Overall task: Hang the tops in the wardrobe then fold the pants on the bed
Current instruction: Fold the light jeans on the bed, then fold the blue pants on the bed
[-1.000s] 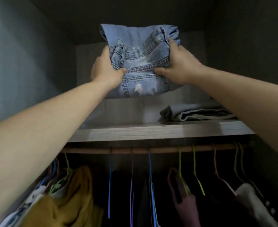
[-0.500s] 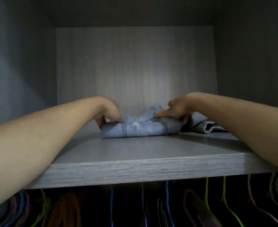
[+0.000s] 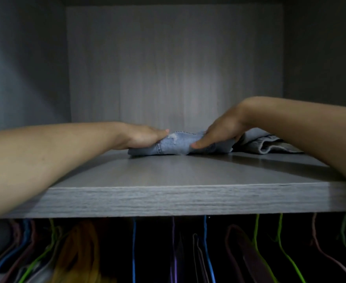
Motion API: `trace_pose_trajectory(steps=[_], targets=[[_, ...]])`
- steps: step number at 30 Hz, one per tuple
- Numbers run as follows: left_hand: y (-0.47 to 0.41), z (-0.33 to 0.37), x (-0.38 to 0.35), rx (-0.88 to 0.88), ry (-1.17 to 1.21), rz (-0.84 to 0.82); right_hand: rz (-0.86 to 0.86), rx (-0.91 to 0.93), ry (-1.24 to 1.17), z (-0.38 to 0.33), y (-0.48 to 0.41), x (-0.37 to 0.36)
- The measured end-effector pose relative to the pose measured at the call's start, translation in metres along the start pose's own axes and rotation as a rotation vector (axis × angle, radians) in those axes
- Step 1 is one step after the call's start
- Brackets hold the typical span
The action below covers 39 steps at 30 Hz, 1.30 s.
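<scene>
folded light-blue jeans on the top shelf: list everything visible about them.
The folded jeans are light-blue washed denim, a compact bundle with a seam and a frayed white patch on the near face. They lie flat on the grey wood-grain shelf, toward its back. The left hand covers their left end, most fingers hidden. The right hand pinches the right end, thumb in front. A folded grey garment sits just right; contact unclear.
</scene>
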<state>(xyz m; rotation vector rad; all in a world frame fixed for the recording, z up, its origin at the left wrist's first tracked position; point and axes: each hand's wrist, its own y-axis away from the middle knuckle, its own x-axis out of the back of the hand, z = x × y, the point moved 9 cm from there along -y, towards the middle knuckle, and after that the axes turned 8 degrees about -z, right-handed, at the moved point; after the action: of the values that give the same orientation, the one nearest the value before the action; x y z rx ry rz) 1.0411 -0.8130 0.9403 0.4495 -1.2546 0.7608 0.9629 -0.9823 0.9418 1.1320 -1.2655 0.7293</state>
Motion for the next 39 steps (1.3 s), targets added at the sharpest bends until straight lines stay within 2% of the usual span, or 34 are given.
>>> trace_pose_trajectory(steps=[3, 6, 7, 9, 11, 13, 15, 17, 23, 25, 29, 32, 36, 39], targets=[[-0.001, 0.003, -0.007, 0.010, -0.150, -0.077, 0.009, -0.041, 0.151, -0.001, -0.007, -0.011], [0.006, 0.008, 0.003, 0.046, -0.286, -0.073, 0.158, -0.002, 0.143, -0.005, 0.017, -0.001], [0.011, 0.013, 0.013, 0.027, -0.338, -0.018, 0.196, 0.025, 0.125, -0.004, 0.031, 0.005], [0.027, 0.029, 0.041, -0.037, -0.389, 0.192, 0.335, 0.074, 0.110, -0.003, 0.062, 0.021], [0.053, 0.045, 0.068, -0.088, -0.392, 0.435, 0.547, 0.124, 0.132, -0.001, 0.100, 0.039], [0.085, 0.060, 0.083, -0.112, -0.426, 0.650, 0.780, 0.091, 0.175, 0.009, 0.142, 0.048], [0.114, 0.071, 0.083, -0.125, -0.444, 0.772, 0.966, -0.002, 0.224, 0.025, 0.179, 0.042], [0.129, 0.079, 0.079, -0.138, -0.405, 0.809, 1.057, -0.094, 0.237, 0.045, 0.209, 0.026], [0.154, 0.124, 0.049, -0.321, -0.433, 0.902, 1.091, -0.300, 0.499, 0.080, 0.280, -0.026], [0.168, 0.138, 0.034, -0.358, -0.345, 0.933, 1.111, -0.348, 0.511, 0.087, 0.310, -0.037], [0.211, 0.178, -0.007, -0.379, -0.240, 0.959, 1.188, -0.325, 0.673, 0.093, 0.380, -0.071], [0.261, 0.230, -0.036, -0.478, -0.152, 0.992, 1.247, -0.335, 0.677, 0.119, 0.451, -0.108], [0.342, 0.321, -0.094, -0.628, -0.005, 1.083, 1.244, -0.492, 0.648, 0.193, 0.564, -0.178], [0.386, 0.409, -0.167, -0.717, 0.107, 1.016, 1.174, -0.615, 0.559, 0.268, 0.656, -0.257]])
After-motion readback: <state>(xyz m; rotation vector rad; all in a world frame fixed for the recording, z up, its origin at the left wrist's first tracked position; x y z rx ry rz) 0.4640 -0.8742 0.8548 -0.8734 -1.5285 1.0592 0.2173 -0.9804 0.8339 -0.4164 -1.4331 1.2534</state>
